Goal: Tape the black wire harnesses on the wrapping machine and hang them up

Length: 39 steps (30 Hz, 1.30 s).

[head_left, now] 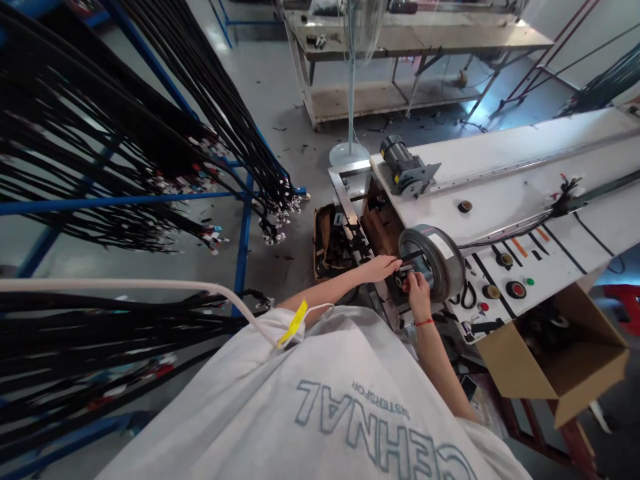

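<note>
At the near left end of the white workbench stands a large dark grey reel (pixel 440 263) with a white label. My left hand (pixel 386 267) is beside it, fingers pinched at the end of a short black strip (pixel 412 256) that reaches toward the reel's middle. Just nearer to me, my right hand (pixel 418 291), with a red band on the wrist, has its fingers curled together by small metal parts at the reel's side. What those fingers hold is too small to make out.
A motor (pixel 407 167) sits on the white bench (pixel 480 160), with tape rolls (pixel 516 289) and black scissors (pixel 469 295) along it. An open cardboard box (pixel 590 373) stands right. Black cable bundles (pixel 200 87) hang on blue racks at left. A fan stand (pixel 351 107) rises beyond.
</note>
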Motion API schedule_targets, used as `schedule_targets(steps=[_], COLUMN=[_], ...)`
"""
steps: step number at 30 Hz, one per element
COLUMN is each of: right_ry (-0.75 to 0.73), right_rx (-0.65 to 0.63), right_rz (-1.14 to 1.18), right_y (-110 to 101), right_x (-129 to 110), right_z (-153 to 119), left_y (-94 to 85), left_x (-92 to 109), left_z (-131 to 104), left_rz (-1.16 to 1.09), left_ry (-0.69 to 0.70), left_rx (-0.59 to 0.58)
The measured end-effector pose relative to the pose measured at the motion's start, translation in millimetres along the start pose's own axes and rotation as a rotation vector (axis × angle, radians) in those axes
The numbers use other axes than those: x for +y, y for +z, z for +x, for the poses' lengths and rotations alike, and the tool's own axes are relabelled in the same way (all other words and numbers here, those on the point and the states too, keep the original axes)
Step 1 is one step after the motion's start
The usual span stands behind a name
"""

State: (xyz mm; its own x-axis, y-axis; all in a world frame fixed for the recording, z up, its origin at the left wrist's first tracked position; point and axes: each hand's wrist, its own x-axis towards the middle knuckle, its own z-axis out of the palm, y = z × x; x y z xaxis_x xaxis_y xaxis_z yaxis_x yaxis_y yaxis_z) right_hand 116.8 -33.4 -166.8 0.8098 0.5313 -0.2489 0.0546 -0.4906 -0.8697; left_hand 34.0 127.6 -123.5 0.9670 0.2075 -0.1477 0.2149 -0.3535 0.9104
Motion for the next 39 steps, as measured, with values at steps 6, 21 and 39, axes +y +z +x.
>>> schedule_targets(steps=[6, 21, 39], right_ry=[0.284, -0.507, 0.646], right_rx=[-0.036, 0.073, 0.808], right_rz=[0.072, -0.21, -0.185], right_y=[4.4, 3.0, -169.1], right_x=[-11.7, -63.8, 92.4], right_z=[-1.8, 25.3, 16.1], left_y=[0.2, 23.0, 10.9], left_x=[-3.7, -20.6, -79.5], left_z=[2.0, -0.3, -67.4], left_rz=[0.037, 0.705, 0.218], left_ry=[0.041, -0.04, -0.129], left_rx=[0.016, -0.093, -0.099])
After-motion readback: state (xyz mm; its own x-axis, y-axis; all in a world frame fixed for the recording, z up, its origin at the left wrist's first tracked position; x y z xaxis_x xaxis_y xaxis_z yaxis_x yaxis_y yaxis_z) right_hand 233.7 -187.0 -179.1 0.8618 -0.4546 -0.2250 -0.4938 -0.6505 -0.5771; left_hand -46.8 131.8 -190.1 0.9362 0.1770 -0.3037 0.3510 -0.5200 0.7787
